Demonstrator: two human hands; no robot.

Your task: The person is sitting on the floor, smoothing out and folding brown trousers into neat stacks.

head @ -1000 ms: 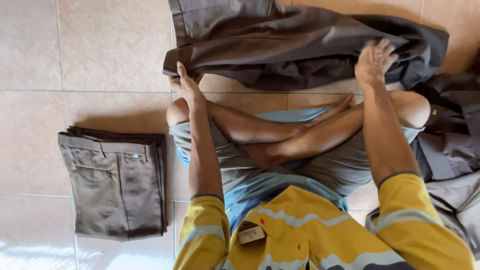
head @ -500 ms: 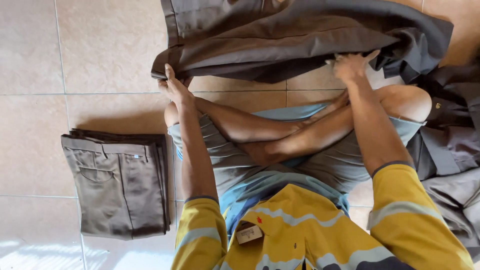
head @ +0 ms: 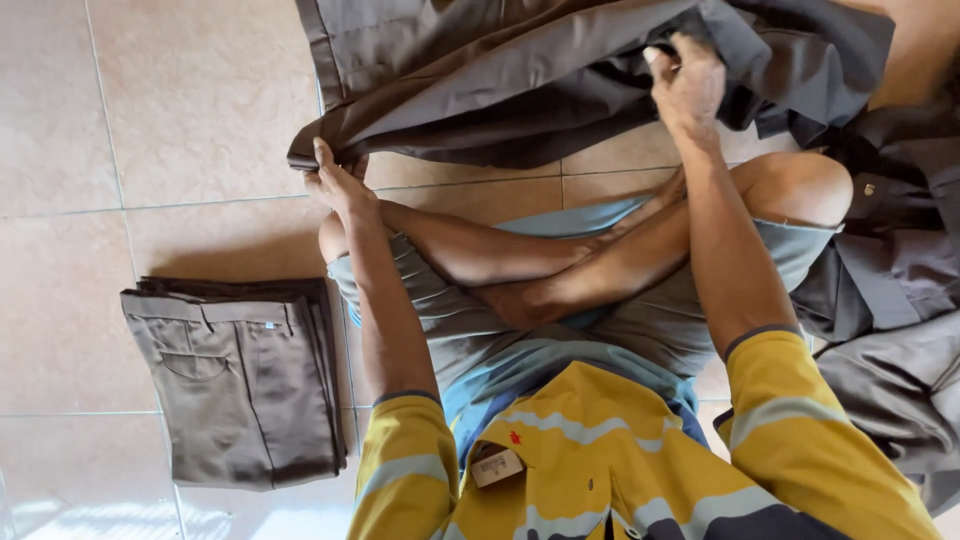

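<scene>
The big dark grey garment [head: 560, 70] is lying spread on the tiled floor [head: 170, 110] in front of the person, just past the crossed legs [head: 560, 270]; it is hanging a little off the floor where the two hands are lifting it, most likely so it can be pulled flat. The left hand [head: 338, 180] is pinching the near left corner, with the fingers closed tight on the edge; the right hand [head: 688, 82] is gripping a bunch of the cloth higher up on the right, with the fingers curled shut around it. The arms are reaching out wide apart, so the cloth is being stretched between them. The person is sitting on the floor in a yellow striped shirt [head: 600, 470] and grey shorts [head: 470, 340]. To the left, well apart from the hands, a folded brown pair of trousers [head: 245, 385] is lying in a neat stack; to the right, more grey clothes [head: 900, 290] are lying in a loose heap near the knee.
</scene>
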